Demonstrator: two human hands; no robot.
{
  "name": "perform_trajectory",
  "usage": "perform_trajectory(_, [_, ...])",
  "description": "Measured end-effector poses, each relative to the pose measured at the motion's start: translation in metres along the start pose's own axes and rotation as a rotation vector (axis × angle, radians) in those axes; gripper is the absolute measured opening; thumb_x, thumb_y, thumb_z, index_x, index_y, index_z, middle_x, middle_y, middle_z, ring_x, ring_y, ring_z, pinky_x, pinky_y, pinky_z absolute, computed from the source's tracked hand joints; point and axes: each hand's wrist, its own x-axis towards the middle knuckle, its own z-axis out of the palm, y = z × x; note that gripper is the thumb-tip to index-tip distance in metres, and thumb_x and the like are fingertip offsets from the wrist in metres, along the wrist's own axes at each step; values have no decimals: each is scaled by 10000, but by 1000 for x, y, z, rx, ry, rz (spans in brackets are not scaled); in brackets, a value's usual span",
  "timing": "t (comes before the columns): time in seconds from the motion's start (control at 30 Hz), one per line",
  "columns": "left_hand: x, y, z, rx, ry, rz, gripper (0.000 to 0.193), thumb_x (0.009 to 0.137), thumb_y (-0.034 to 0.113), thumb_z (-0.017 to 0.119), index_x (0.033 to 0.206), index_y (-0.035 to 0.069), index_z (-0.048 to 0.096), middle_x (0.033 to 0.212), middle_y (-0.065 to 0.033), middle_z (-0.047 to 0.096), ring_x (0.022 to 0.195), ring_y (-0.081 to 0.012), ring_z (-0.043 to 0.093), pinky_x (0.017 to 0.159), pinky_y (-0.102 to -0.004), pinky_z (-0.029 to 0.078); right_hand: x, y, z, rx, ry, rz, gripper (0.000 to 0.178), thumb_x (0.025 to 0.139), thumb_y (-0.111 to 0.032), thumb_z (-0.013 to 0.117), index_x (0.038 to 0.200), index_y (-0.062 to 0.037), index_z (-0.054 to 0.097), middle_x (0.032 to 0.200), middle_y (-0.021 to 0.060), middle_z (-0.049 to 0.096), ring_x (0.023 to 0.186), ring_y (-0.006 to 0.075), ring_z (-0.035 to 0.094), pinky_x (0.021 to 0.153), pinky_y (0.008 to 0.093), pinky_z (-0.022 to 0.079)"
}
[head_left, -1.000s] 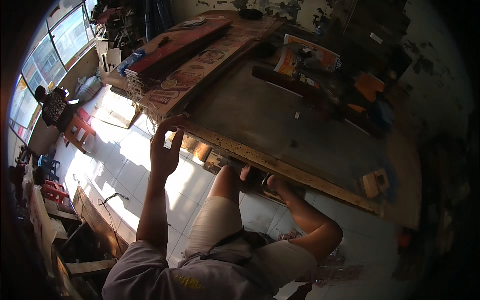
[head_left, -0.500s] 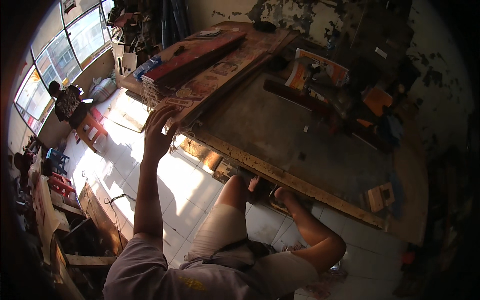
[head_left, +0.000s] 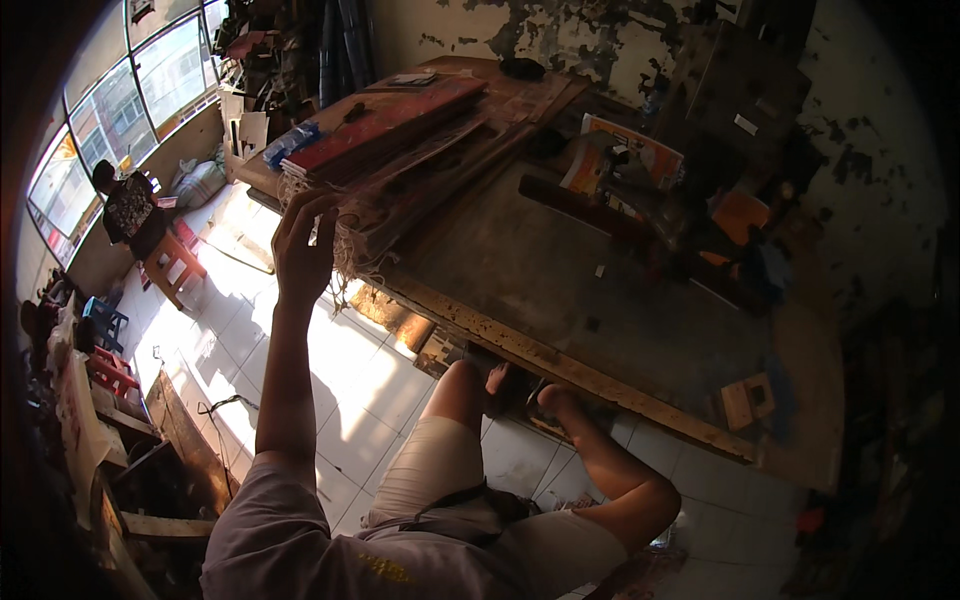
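Lying just beyond left hand: red boards; strings beside hand

Left arm: stretched forward, nearly straight, toward the tabletop's near left corner.
Left wrist: roughly in line with the forearm.
Left hand: beside that corner, fingers curved, thumb apart; grip unclear.
Legs: 2 bent knees, spread apart, feet by the near edge.
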Motion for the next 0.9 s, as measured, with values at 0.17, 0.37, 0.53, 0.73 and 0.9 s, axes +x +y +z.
perform_trajectory(0.17, [-23, 74, -27, -31, -300, 129, 183, 927, 6, 805, 1082, 101, 781, 1134, -80, 807, 1001, -268, 798, 836, -387, 641, -17, -32, 7, 44, 16, -227, 342, 1126, -309, 638, 1063, 22, 699, 1005, 123, 724, 969, 285, 708, 880, 411, 546])
perform_trajectory(0.37, [-71, 87, -43, -5, -345, 119, 280, 841, 57, 882, 1098, 94, 777, 1117, -116, 780, 1065, -304, 756, 925, -431, 617, -121, -199, 75, 63, -1021, -613, 242, 1134, -179, 567, 1156, 6, 720, 1108, 145, 750, 1084, 301, 723, 984, 425, 553])
perform_trajectory(0.53, [-52, 63, -26, 149, -421, 100, 584, 801, 41, 879, 1361, 150, 753, 1512, -114, 674, 1470, -321, 569, 1230, -491, 469, -218, -239, 132, 373, -1646, -890, 187, 1066, -174, 707, 1224, -84, 750, 1168, 88, 773, 1094, 294, 745, 937, 404, 547])
perform_trajectory(0.73, [-38, 85, -61, -37, -535, 73, 513, 754, 141, 907, 1257, 180, 816, 1308, -16, 777, 1171, -260, 758, 947, -421, 642, -278, -242, 145, 447, -2019, -547, 281, 1129, -253, 643, 1337, -89, 735, 1309, 107, 752, 1251, 294, 710, 1089, 423, 527])
perform_trajectory(0.9, [-83, 157, -90, -175, -698, 95, 582, 697, 248, 926, 1263, 252, 788, 1303, 40, 715, 1189, -230, 683, 911, -409, 572, -268, -227, 164, 563, -2186, 651, 1096, 1065, -851, 272, 1726, 24, 279, 1722, 159, 459, 1586, 245, 434, 1304, 413, 319])
